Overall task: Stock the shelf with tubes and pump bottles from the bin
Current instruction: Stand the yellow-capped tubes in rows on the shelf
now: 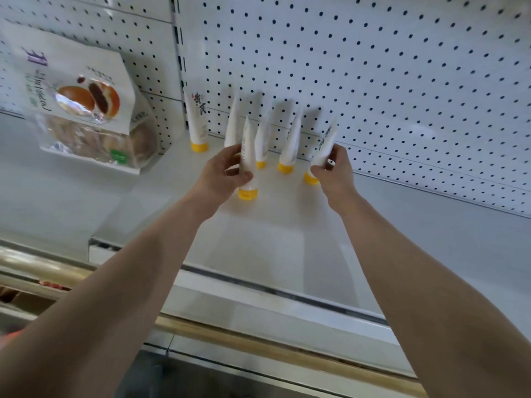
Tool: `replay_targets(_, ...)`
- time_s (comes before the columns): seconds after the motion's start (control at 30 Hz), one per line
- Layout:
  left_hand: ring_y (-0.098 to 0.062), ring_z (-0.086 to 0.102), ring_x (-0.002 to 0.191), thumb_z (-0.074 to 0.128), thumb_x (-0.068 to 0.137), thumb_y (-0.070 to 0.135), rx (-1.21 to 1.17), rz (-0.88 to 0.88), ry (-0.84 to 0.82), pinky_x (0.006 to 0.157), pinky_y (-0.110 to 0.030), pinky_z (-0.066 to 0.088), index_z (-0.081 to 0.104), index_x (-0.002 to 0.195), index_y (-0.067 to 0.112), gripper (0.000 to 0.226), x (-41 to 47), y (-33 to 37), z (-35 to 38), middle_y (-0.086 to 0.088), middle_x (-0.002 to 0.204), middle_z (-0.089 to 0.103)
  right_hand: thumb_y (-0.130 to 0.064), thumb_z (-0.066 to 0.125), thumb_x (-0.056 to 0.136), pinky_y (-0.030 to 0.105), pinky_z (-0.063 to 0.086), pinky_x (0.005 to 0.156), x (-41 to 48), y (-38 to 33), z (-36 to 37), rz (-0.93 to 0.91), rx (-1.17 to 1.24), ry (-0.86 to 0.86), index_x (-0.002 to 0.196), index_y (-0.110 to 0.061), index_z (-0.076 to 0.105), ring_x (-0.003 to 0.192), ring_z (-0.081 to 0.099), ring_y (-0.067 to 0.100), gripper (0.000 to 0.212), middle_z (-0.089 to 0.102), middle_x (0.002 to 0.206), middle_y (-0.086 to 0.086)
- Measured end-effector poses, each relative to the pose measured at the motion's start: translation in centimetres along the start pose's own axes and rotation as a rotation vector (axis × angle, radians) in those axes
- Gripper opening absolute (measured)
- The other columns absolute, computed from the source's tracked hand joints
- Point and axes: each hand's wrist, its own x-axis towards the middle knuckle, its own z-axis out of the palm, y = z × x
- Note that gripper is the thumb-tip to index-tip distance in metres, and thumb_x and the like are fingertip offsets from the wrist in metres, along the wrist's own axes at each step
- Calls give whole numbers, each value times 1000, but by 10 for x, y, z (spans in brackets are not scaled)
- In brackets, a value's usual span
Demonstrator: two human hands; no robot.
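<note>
Several white tubes with yellow caps stand cap-down on the white shelf (258, 234) near the pegboard back. My left hand (221, 173) grips one tube (247, 147) whose yellow cap rests on the shelf in front of the row. My right hand (336, 170) holds another tube (324, 145) at the right end, its cap touching the shelf. Between them stand two tubes (290, 139), one more sits behind my left hand, and one with black characters (196, 122) stands at the far left. No pump bottles or bin are in view.
A bag of filled buns (86, 104) sits on the shelf to the left. A white pegboard (373, 81) backs the shelf, with an upright post (179, 53) between sections. The shelf's front edge rail (273, 291) runs below my arms.
</note>
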Motion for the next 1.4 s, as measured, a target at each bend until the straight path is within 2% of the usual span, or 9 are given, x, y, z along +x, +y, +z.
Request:
replay_targets(0.2, -10, 63, 97, 61, 87, -6, 23, 16, -2, 83, -17, 52, 45, 137, 20, 57, 10, -3, -5, 3, 113, 60, -3, 53, 89, 18, 44, 66, 10, 5, 9, 29, -1, 39, 133, -22, 44, 105, 59, 14, 49, 58, 115, -8)
replay_targets(0.37, -12, 61, 104, 59, 89, -2, 94, 23, 16, 83, -20, 48, 43, 139, 23, 58, 12, -8, -16, 0, 120, 60, -9, 59, 86, 30, 47, 84, -6, 12, 14, 50, -93, 125, 145, -24, 32, 104, 50, 10, 66, 48, 127, -4)
replay_targets(0.43, -14, 60, 105, 58, 89, -2, 122, 35, 39, 83, -21, 48, 44, 139, 22, 57, 9, -7, -25, -3, 120, 59, -6, 59, 85, 30, 46, 86, -20, 13, 21, 50, -131, 256, 137, -19, 38, 103, 52, 15, 58, 46, 125, 2)
replay_targets(0.5, -15, 59, 104, 56, 89, -3, 144, 47, 74, 85, -24, 49, 44, 138, 23, 57, 6, -6, -36, -5, 121, 57, 0, 54, 84, 30, 45, 83, -37, 12, 32, 4, -161, 309, 127, -15, 45, 93, 54, 17, 46, 48, 118, 6)
replay_targets(0.7, -18, 57, 113, 54, 89, -4, 253, 53, 167, 86, -22, 47, 38, 142, 20, 60, 10, -10, -81, -4, 125, 55, 4, 52, 81, 23, 39, 74, -73, -4, 87, -237, -222, 119, 112, -18, 53, 74, 48, 10, 38, 51, 97, 2)
replay_targets(0.77, -17, 55, 114, 52, 90, -4, 284, 50, 180, 87, -23, 44, 37, 144, 18, 60, 12, -9, -92, -4, 126, 54, 4, 52, 81, 21, 39, 73, -78, -12, 105, -279, -232, 48, 111, -19, 54, 71, 47, 4, 38, 51, 95, 0)
replay_targets(0.97, -14, 53, 118, 51, 91, -3, 347, 42, 174, 97, -28, 41, 37, 144, 22, 60, 22, -12, -108, 5, 123, 53, 1, 55, 82, 25, 45, 76, -88, -22, 136, -321, -251, -106, 114, -20, 53, 71, 49, 4, 39, 52, 98, 0)
replay_targets(1.23, -4, 54, 116, 42, 87, -13, 253, 62, 120, 96, -22, 44, 42, 138, 30, 66, 23, -16, -110, 15, 122, 56, 0, 57, 82, 26, 45, 78, -94, -21, 144, -329, -271, -170, 116, -21, 53, 73, 50, 6, 41, 53, 100, 0)
replay_targets(1.4, -11, 41, 133, 47, 92, -6, 201, -2, 184, 105, -28, 38, 27, 149, 27, 69, 6, -22, -118, 2, 147, 41, 0, 57, 83, 22, 43, 78, -104, -30, 149, -352, -296, -151, 119, -22, 54, 75, 51, 2, 41, 54, 101, -2)
